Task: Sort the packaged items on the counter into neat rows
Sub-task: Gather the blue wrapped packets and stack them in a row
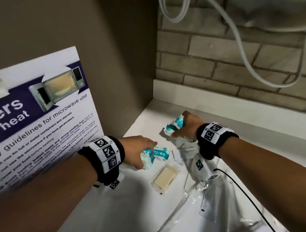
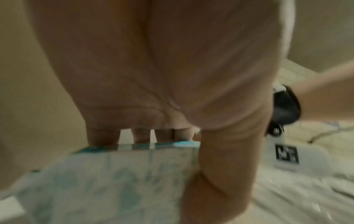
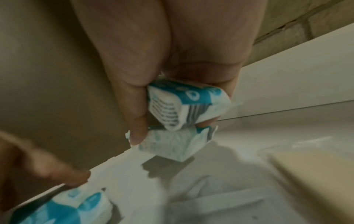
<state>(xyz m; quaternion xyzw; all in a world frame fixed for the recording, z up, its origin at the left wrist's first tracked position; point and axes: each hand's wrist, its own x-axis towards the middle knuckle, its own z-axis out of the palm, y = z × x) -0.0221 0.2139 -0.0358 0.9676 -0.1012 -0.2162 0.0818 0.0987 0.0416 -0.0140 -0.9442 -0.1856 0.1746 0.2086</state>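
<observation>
1. By my reading the sorting has barely begun: no row is visible yet on the white counter (image 1: 222,120).
2. Loose things lie scattered: a clear packet with a beige bar (image 1: 165,176), a long clear plastic bag (image 1: 241,216) and small white slips.
3. The left hand (image 1: 136,151) reaches forward, palm down, thumb and fingers curled round a blue-and-white packet (image 1: 156,154) low over the counter.
4. The right hand (image 1: 186,126) is farther back toward the tiled wall, fingers clamped on two blue-and-white packets (image 3: 184,109), one just above the other.
5. Still left: laying all the packets side by side.
</observation>
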